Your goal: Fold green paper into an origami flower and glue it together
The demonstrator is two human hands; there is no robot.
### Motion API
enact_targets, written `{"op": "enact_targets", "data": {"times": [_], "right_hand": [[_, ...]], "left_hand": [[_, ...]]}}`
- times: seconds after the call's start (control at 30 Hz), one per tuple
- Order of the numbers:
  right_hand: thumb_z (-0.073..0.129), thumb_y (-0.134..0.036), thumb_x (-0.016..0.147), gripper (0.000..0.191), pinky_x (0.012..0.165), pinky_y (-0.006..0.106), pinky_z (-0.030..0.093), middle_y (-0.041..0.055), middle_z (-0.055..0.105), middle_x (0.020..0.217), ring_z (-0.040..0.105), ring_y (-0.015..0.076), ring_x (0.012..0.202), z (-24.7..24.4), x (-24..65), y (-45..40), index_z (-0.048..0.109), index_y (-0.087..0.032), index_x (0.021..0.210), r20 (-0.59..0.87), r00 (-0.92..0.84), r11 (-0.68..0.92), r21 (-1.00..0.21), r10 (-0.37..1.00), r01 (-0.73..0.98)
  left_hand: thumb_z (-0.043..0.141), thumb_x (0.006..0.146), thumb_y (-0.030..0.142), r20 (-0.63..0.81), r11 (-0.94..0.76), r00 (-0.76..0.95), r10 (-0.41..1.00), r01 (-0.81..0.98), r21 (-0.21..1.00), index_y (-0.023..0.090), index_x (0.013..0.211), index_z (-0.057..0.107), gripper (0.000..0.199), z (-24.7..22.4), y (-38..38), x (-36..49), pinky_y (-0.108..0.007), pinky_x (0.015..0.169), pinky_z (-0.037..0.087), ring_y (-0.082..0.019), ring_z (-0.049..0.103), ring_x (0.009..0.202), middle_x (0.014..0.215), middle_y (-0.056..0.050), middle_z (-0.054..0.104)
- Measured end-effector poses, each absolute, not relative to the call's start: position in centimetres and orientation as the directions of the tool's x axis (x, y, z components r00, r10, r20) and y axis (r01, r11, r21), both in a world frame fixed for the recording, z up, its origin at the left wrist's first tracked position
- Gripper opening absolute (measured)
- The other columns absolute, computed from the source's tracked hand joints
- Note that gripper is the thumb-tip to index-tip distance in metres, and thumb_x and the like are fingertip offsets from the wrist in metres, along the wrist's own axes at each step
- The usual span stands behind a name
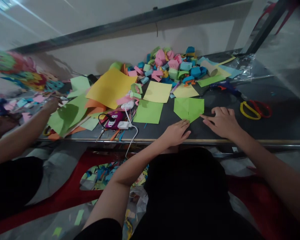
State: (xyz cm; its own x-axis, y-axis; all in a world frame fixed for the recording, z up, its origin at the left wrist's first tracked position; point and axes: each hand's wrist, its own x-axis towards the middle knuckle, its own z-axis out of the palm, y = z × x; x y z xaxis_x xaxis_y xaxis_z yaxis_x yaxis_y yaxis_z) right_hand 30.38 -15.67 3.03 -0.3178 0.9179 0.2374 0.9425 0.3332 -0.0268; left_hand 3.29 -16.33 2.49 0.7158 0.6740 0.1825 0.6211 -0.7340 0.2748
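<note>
A green sheet of paper (190, 107) lies on the dark table before me, its two near corners folded in so that it comes to a point at the near side. My left hand (177, 132) rests at that point, fingers stretched flat on the paper and thumb apart. At the sheet's right edge, the outstretched index finger of my right hand (221, 121) touches or nearly touches it; the thumb stands apart just below. Neither hand grips anything visible. Left of the folded sheet lie a flat green square (148, 112) and a pale yellow square (158, 92).
Small folded paper pieces (173, 65) are heaped at the back. Scissors (256, 110) and a blue glue gun (226, 87) lie right. A purple power strip (114, 120) with cables sits left, near larger coloured sheets (111, 88). Another person's arm (27, 130) reaches in at far left.
</note>
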Motion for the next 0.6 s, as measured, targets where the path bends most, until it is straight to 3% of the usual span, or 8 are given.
{"op": "enact_targets", "data": {"times": [0.07, 0.13, 0.2, 0.27, 0.33, 0.43, 0.53, 0.6], "right_hand": [[0.039, -0.064, 0.101, 0.056, 0.099, 0.057, 0.042, 0.0139, 0.064, 0.118, 0.054, 0.0365, 0.114, 3.3, 30.7, -15.7, 0.075, -0.037, 0.134, 0.220, -0.329, 0.352, -0.070, 0.918, 0.933], [0.049, -0.070, 0.096, 0.060, 0.096, 0.055, 0.048, 0.0137, 0.066, 0.119, 0.059, 0.0359, 0.112, 4.1, 31.2, -15.8, 0.073, -0.034, 0.137, 0.180, -0.375, 0.407, -0.197, 0.909, 0.892], [0.057, -0.069, 0.092, 0.066, 0.092, 0.051, 0.055, 0.0127, 0.068, 0.123, 0.064, 0.0333, 0.107, 5.4, 32.0, -15.6, 0.066, -0.032, 0.145, 0.166, -0.437, 0.467, -0.361, 0.884, 0.808], [0.061, -0.063, 0.092, 0.068, 0.094, 0.050, 0.057, 0.0118, 0.067, 0.134, 0.067, 0.0333, 0.111, 6.8, 32.5, -15.0, 0.058, -0.031, 0.152, 0.231, -0.462, 0.516, -0.427, 0.856, 0.743], [0.064, -0.052, 0.093, 0.068, 0.108, 0.055, 0.052, 0.0103, 0.059, 0.150, 0.060, 0.0367, 0.131, 7.7, 32.2, -14.0, 0.052, -0.031, 0.156, 0.304, -0.509, 0.592, -0.362, 0.805, 0.720], [0.064, -0.035, 0.091, 0.072, 0.119, 0.057, 0.041, 0.0061, 0.048, 0.165, 0.047, 0.0357, 0.148, 8.0, 30.4, -11.8, 0.046, -0.032, 0.161, 0.265, -0.696, 0.744, -0.244, 0.668, 0.622], [0.061, -0.020, 0.087, 0.072, 0.118, 0.055, 0.041, 0.0042, 0.048, 0.166, 0.042, 0.0335, 0.152, 7.8, 28.1, -9.8, 0.052, -0.031, 0.157, 0.190, -0.821, 0.842, -0.158, 0.538, 0.515], [0.061, -0.016, 0.084, 0.062, 0.114, 0.052, 0.042, 0.0037, 0.059, 0.156, 0.046, 0.0324, 0.148, 7.9, 27.3, -8.6, 0.066, -0.031, 0.144, 0.155, -0.863, 0.876, -0.114, 0.481, 0.468]], "left_hand": [[0.036, 0.109, 0.034, 0.196, -0.740, 0.722, 0.663, 0.593, 0.319, 0.009, 0.136, 0.068, 0.048, 2.7, -15.3, 2.7, -0.039, 0.121, 0.049, -0.023, 0.060, 0.142, 0.145, -0.016, 0.067], [0.040, 0.107, 0.030, 0.192, -0.745, 0.740, 0.645, 0.552, 0.374, 0.014, 0.116, 0.077, 0.041, 3.3, -13.6, 1.6, -0.037, 0.116, 0.053, -0.021, 0.066, 0.135, 0.133, -0.011, 0.075], [0.053, 0.102, 0.030, 0.172, -0.733, 0.747, 0.642, 0.533, 0.422, 0.018, 0.093, 0.081, 0.031, 4.2, -11.6, 0.3, -0.038, 0.111, 0.056, -0.024, 0.068, 0.131, 0.125, -0.010, 0.079], [0.066, 0.095, 0.031, 0.126, -0.720, 0.774, 0.620, 0.498, 0.483, 0.019, 0.082, 0.081, 0.023, 4.9, -9.8, -0.8, -0.036, 0.107, 0.056, -0.027, 0.066, 0.134, 0.118, -0.009, 0.081], [0.072, 0.091, 0.032, 0.082, -0.707, 0.792, 0.606, 0.488, 0.512, 0.020, 0.081, 0.081, 0.018, 5.5, -8.4, -1.2, -0.035, 0.099, 0.058, -0.027, 0.073, 0.121, 0.102, -0.008, 0.083], [0.078, 0.086, 0.035, 0.047, -0.724, 0.813, 0.581, 0.490, 0.485, 0.019, 0.079, 0.080, 0.017, 5.7, -7.5, -0.7, -0.034, 0.087, 0.057, -0.024, 0.077, 0.096, 0.090, -0.007, 0.081], [0.078, 0.087, 0.037, 0.062, -0.760, 0.821, 0.568, 0.493, 0.423, 0.018, 0.078, 0.079, 0.020, 5.5, -7.4, 0.1, -0.035, 0.085, 0.055, -0.024, 0.075, 0.097, 0.095, -0.009, 0.079], [0.076, 0.089, 0.039, 0.069, -0.778, 0.828, 0.557, 0.491, 0.392, 0.018, 0.075, 0.077, 0.026, 5.3, -7.3, 0.2, -0.036, 0.087, 0.055, -0.026, 0.074, 0.104, 0.106, -0.011, 0.079]]}}
